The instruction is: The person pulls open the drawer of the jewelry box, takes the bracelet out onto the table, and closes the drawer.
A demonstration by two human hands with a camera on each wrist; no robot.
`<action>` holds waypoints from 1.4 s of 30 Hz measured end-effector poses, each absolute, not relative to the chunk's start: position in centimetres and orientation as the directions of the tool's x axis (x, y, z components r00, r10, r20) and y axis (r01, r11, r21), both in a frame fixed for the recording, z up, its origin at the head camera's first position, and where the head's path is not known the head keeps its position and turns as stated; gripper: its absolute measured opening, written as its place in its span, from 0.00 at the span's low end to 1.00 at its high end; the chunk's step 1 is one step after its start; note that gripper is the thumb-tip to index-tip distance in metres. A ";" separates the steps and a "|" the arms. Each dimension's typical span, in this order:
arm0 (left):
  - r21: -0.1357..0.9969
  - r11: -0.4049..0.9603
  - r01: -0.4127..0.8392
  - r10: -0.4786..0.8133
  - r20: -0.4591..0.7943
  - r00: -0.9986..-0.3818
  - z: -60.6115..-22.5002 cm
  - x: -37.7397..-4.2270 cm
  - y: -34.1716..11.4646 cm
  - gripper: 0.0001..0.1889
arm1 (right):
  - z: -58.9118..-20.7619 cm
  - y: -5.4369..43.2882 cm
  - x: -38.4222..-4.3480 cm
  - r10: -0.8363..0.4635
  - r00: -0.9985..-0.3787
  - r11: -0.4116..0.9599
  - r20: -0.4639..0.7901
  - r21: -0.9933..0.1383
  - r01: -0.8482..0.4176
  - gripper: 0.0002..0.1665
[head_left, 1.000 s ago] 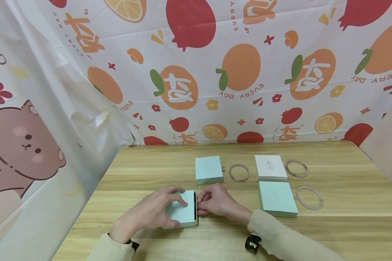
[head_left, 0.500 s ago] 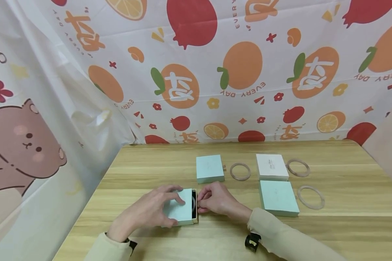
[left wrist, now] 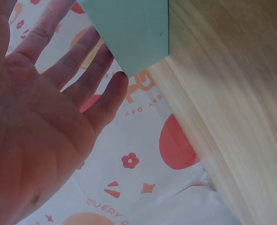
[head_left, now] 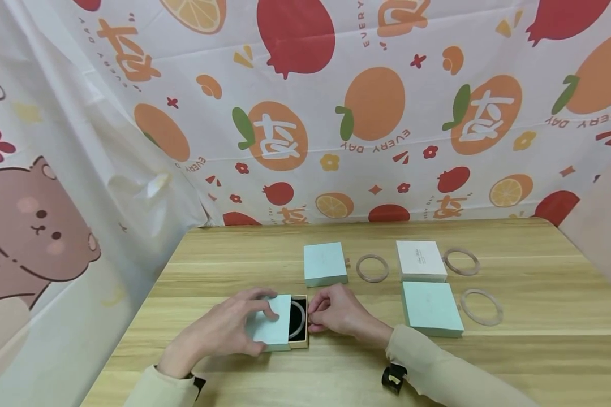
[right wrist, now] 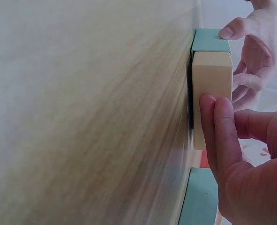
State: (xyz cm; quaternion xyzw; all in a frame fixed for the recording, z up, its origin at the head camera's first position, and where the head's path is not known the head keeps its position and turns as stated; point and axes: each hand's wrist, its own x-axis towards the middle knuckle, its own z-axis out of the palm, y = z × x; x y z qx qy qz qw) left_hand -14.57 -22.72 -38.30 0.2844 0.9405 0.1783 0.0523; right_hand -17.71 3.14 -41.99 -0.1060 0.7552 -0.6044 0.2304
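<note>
A mint-green drawer-style gift box stands half drawn out at the front of the table. My left hand (head_left: 216, 328) holds its outer sleeve (head_left: 276, 334) from the left, thumb at the near side and fingers over the top and far side. From the right end of the sleeve comes a cream drawer (head_left: 299, 344) with a black lining. A pale translucent bangle (head_left: 302, 317) lies inside, partly hidden under the sleeve. My right hand (head_left: 336, 310) pinches at the drawer's outer end; in the right wrist view two fingers lie along the drawer's cream face (right wrist: 212, 79).
Behind stands another mint box (head_left: 326, 263) with a bangle (head_left: 372, 268) beside it. Farther right are a white box (head_left: 420, 260) with a bangle (head_left: 461, 262) and a mint box (head_left: 431, 308) with a bangle (head_left: 481, 307). A fruit-print curtain (head_left: 377, 169) hangs behind the wooden table (head_left: 224, 271).
My left hand has slid the sleeve leftward while the right hand stays in place. The gap has widened, showing more of the drawer and the bangle inside.
</note>
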 end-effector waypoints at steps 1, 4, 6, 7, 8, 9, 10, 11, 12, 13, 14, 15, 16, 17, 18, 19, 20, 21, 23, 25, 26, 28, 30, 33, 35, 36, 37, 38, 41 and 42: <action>0.369 0.773 0.516 0.554 0.002 -0.832 -38.3 -14.6 -22.8 0.20 | -42.0 3.1 -17.7 -0.439 -0.871 0.245 -0.222 -0.962 0.122 0.03; 0.373 0.773 0.513 0.554 -0.001 -0.833 -38.3 -14.6 -22.8 0.20 | -42.0 3.2 -17.7 -0.438 -0.870 0.239 -0.225 -0.963 0.129 0.02; 0.370 0.773 0.516 0.555 0.002 -0.832 -38.4 -14.7 -22.8 0.20 | -42.0 3.2 -17.8 -0.437 -0.872 0.236 -0.223 -0.963 0.128 0.03; 0.370 0.773 0.516 0.554 0.003 -0.832 -38.4 -14.7 -22.7 0.20 | -42.0 3.2 -17.8 -0.435 -0.873 0.235 -0.222 -0.964 0.128 0.04; 0.371 0.773 0.515 0.554 0.003 -0.833 -38.4 -14.7 -22.7 0.20 | -42.0 3.2 -17.8 -0.435 -0.873 0.235 -0.221 -0.964 0.127 0.04; 0.371 0.772 0.516 0.555 0.004 -0.832 -38.4 -14.7 -22.7 0.20 | -42.1 3.3 -17.8 -0.436 -0.873 0.232 -0.219 -0.965 0.126 0.03; 0.371 0.772 0.516 0.555 0.003 -0.832 -38.4 -14.7 -22.7 0.20 | -42.1 3.3 -17.8 -0.437 -0.873 0.230 -0.218 -0.965 0.125 0.02; 0.372 0.771 0.517 0.556 0.003 -0.831 -38.4 -14.6 -22.7 0.20 | -42.1 3.3 -17.8 -0.439 -0.873 0.229 -0.215 -0.966 0.123 0.02; 0.373 0.771 0.516 0.555 0.002 -0.832 -38.4 -14.7 -22.7 0.20 | -42.1 3.3 -17.8 -0.441 -0.871 0.226 -0.214 -0.966 0.123 0.01; 0.372 0.772 0.515 0.554 0.002 -0.832 -38.4 -14.6 -22.7 0.20 | -42.2 3.3 -17.9 -0.443 -0.871 0.223 -0.212 -0.967 0.122 0.01; 0.371 0.772 0.516 0.555 0.004 -0.832 -38.4 -14.6 -22.7 0.20 | -42.2 3.4 -17.9 -0.444 -0.870 0.220 -0.212 -0.968 0.124 0.02; 0.370 0.771 0.518 0.555 0.006 -0.832 -38.4 -14.7 -22.6 0.20 | -42.2 3.4 -17.9 -0.444 -0.870 0.218 -0.212 -0.968 0.125 0.02; 0.371 0.771 0.518 0.555 0.007 -0.832 -38.4 -14.7 -22.6 0.20 | -42.2 3.4 -17.9 -0.443 -0.871 0.219 -0.213 -0.968 0.126 0.02; 0.371 0.770 0.519 0.556 0.008 -0.831 -38.4 -14.7 -22.6 0.20 | -42.2 3.4 -18.0 -0.442 -0.871 0.219 -0.214 -0.967 0.126 0.02; 0.371 0.770 0.519 0.556 0.008 -0.831 -38.4 -14.7 -22.6 0.20 | -42.2 3.4 -18.0 -0.441 -0.872 0.221 -0.215 -0.967 0.127 0.02; 0.372 0.770 0.519 0.557 0.007 -0.831 -38.4 -14.7 -22.6 0.20 | -42.2 3.4 -18.0 -0.439 -0.872 0.222 -0.216 -0.967 0.127 0.02; 0.372 0.769 0.519 0.557 0.008 -0.831 -38.4 -14.7 -22.6 0.20 | -42.2 3.4 -18.0 -0.439 -0.872 0.221 -0.218 -0.966 0.130 0.02; 0.374 0.770 0.518 0.556 0.006 -0.831 -38.3 -14.6 -22.6 0.20 | -42.2 3.4 -18.0 -0.439 -0.871 0.221 -0.220 -0.966 0.133 0.02; 0.375 0.771 0.515 0.554 0.005 -0.832 -38.3 -14.6 -22.6 0.21 | -42.3 3.4 -17.9 -0.441 -0.870 0.220 -0.222 -0.966 0.135 0.02; 0.376 0.772 0.513 0.551 0.007 -0.834 -38.4 -14.5 -22.6 0.21 | -42.3 3.4 -17.9 -0.442 -0.868 0.216 -0.225 -0.966 0.141 0.02; 0.376 0.772 0.513 0.550 0.010 -0.835 -38.4 -14.5 -22.6 0.21 | -42.3 3.4 -17.9 -0.443 -0.868 0.213 -0.225 -0.967 0.142 0.02; 0.376 0.771 0.514 0.550 0.015 -0.835 -38.4 -14.5 -22.5 0.21 | -42.3 3.4 -17.9 -0.442 -0.869 0.210 -0.224 -0.967 0.142 0.02; 0.374 0.770 0.516 0.550 0.019 -0.835 -38.4 -14.5 -22.5 0.21 | -42.2 3.4 -17.9 -0.439 -0.870 0.212 -0.223 -0.967 0.140 0.03; 0.372 0.771 0.517 0.550 0.018 -0.835 -38.3 -14.5 -22.5 0.21 | -42.2 3.5 -17.8 -0.436 -0.873 0.221 -0.218 -0.966 0.130 0.03; 0.372 0.773 0.514 0.549 0.015 -0.836 -38.3 -14.5 -22.5 0.20 | -42.1 3.6 -17.8 -0.436 -0.875 0.230 -0.213 -0.966 0.121 0.03; 0.373 0.774 0.512 0.547 0.013 -0.837 -38.3 -14.5 -22.5 0.20 | -42.1 3.6 -17.8 -0.436 -0.875 0.233 -0.210 -0.966 0.116 0.03; 0.373 0.775 0.510 0.546 0.011 -0.838 -38.3 -14.5 -22.5 0.20 | -42.1 3.7 -17.8 -0.437 -0.875 0.237 -0.208 -0.965 0.111 0.03; 0.373 0.776 0.508 0.544 0.010 -0.839 -38.3 -14.5 -22.5 0.20 | -42.1 3.7 -17.8 -0.437 -0.875 0.239 -0.206 -0.965 0.108 0.03; 0.377 0.776 0.506 0.543 0.009 -0.839 -38.3 -14.5 -22.5 0.20 | -42.0 3.9 -17.7 -0.438 -0.875 0.247 -0.205 -0.964 0.102 0.03; 0.378 0.775 0.507 0.544 0.009 -0.839 -38.3 -14.5 -22.5 0.20 | -42.0 3.9 -17.7 -0.438 -0.875 0.250 -0.204 -0.963 0.100 0.03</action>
